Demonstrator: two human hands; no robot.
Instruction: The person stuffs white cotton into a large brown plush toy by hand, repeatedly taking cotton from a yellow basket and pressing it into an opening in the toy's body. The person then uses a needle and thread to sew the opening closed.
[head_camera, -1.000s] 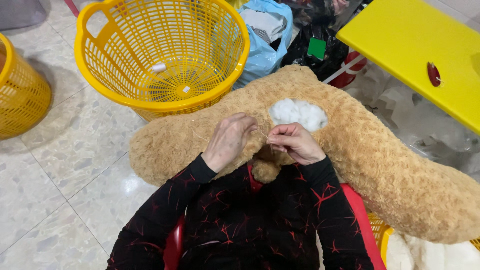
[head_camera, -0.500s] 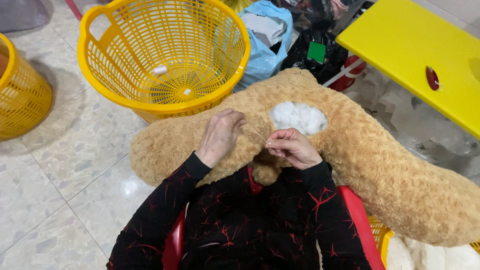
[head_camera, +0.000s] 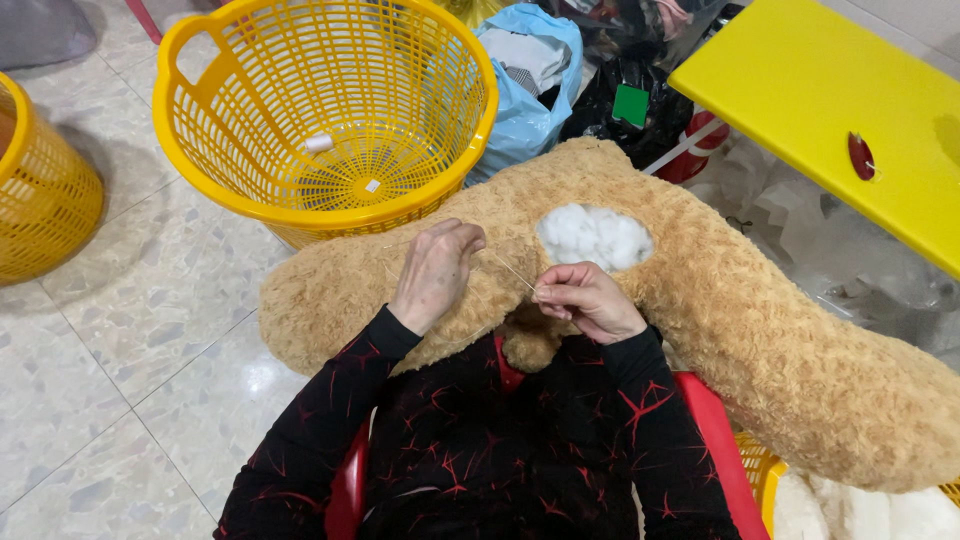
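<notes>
A large tan plush toy body (head_camera: 760, 330) lies across my lap, with white stuffing (head_camera: 593, 236) showing through a round hole. My left hand (head_camera: 435, 275) is closed, pinching a thin pale thread (head_camera: 508, 269) and held a little above the plush. My right hand (head_camera: 585, 298) rests on the plush just below the hole, its fingers pinched on the other end of the thread. The thread runs taut between the two hands. I cannot make out a needle.
A big yellow plastic basket (head_camera: 200, 160) stands on the tiled floor ahead, another yellow basket (head_camera: 40, 200) at far left. Blue (head_camera: 530, 110) and black bags sit behind the plush. A yellow table (head_camera: 800, 90) is at right. I sit on a red chair (head_camera: 715, 440).
My left hand has drawn away to the left and upward from my right hand, pulling the thread out longer. My right hand has stayed on the plush.
</notes>
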